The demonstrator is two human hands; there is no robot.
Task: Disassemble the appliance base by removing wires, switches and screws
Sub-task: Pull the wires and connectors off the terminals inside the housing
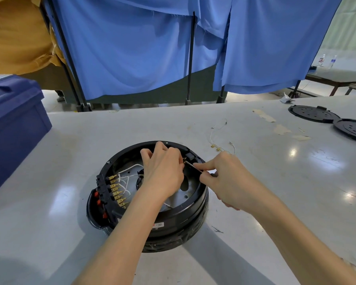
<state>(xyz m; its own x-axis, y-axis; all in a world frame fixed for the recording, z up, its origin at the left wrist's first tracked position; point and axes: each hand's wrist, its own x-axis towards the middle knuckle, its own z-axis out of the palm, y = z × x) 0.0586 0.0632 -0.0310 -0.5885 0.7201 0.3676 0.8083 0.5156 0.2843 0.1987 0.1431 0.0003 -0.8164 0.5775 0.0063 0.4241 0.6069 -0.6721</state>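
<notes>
A round black plastic appliance base (173, 221) is seen open side up at the centre of a glossy grey table (70, 140). The left hand (162, 171) is curled inside at 12 o'clock; what it grips cannot be told. A thin metal tool (193, 166) is pinched by the right hand (226, 177) at 2 o'clock. A row of brass terminals (116, 192) is set at 9 o'clock.

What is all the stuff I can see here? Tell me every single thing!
round black appliance base: one, black, table centre
white wires: several, white, inside base
brass terminals: one row, gold, base's left inner wall
red switches: three, red, base's left outside
loose white wires: few, white, table beyond base
round black lids: two, black, table far right
blue plastic crate: one, blue, left
blue cloth curtains: several, blue, behind table
grey table: one, grey, underneath
thin metal tool: one, silvery, right hand
left hand: inside base, fingers curled
right hand: pinches tool
</notes>
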